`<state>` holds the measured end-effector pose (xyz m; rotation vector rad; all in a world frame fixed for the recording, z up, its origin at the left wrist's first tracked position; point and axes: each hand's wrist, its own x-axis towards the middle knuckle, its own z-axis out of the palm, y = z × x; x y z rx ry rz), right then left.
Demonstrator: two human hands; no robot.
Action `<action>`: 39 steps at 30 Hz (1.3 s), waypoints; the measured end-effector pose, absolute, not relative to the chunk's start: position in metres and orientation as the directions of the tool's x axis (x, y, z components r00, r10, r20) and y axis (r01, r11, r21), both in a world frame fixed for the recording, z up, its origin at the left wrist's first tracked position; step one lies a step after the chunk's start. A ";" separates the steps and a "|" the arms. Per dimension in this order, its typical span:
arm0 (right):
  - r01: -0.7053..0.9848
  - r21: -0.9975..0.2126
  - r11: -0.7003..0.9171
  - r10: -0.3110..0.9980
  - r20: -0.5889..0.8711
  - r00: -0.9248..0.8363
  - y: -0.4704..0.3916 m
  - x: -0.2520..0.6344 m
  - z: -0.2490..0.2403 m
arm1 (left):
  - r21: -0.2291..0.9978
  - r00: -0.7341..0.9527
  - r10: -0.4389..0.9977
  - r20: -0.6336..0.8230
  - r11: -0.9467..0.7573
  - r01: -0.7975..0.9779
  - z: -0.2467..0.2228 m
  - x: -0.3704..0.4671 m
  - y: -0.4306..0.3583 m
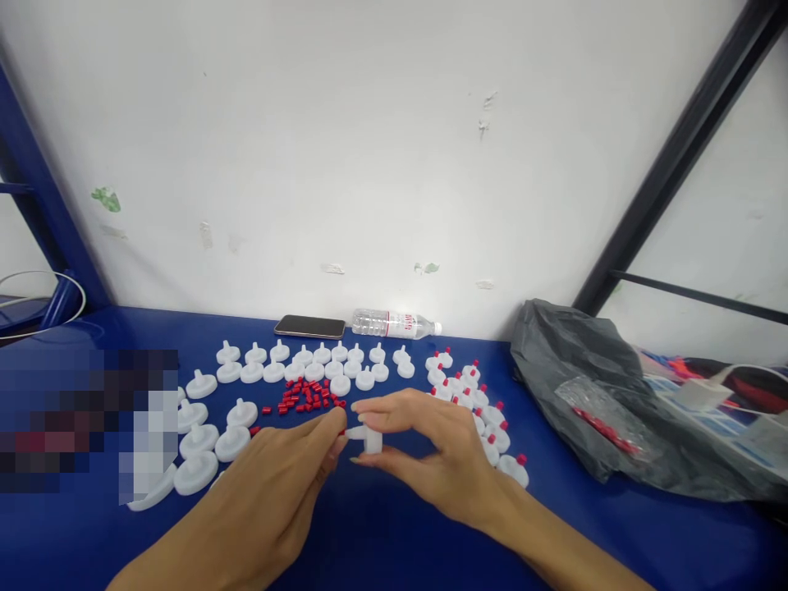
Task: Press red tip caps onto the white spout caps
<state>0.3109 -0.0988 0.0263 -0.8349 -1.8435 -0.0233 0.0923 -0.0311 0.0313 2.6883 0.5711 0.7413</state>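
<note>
My right hand grips a white nozzle lid by its round rim, between the thumb below and the fingers above. The lid is turned on its side, its thin spout pointing left. At the spout's tip, my left hand is closed in a pinch around a small red cap, mostly hidden by the fingers. Just beyond the hands lies a heap of loose red caps. White lids with bare spouts stand to the left and behind. To the right are several lids with red caps on their spouts.
A phone and a clear plastic bottle lie by the wall on the blue table. At right, a dark grey plastic bag carries a clear bag of red pieces. A white plug with cable sits farther right.
</note>
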 end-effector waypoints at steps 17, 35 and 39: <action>0.516 -0.356 0.779 0.502 0.848 -0.172 -0.100 0.307 0.020 | 0.217 0.801 0.408 0.439 -0.913 0.346 0.007 0.078 -0.026; 0.965 -0.155 0.213 0.871 0.478 -0.115 -0.088 0.320 0.017 | 0.118 0.698 0.601 0.389 -0.784 0.609 0.043 0.077 -0.009; 0.999 -0.025 0.032 0.882 0.471 -0.017 -0.085 0.328 0.017 | 0.125 0.629 0.651 0.425 -0.730 0.672 0.050 0.056 0.007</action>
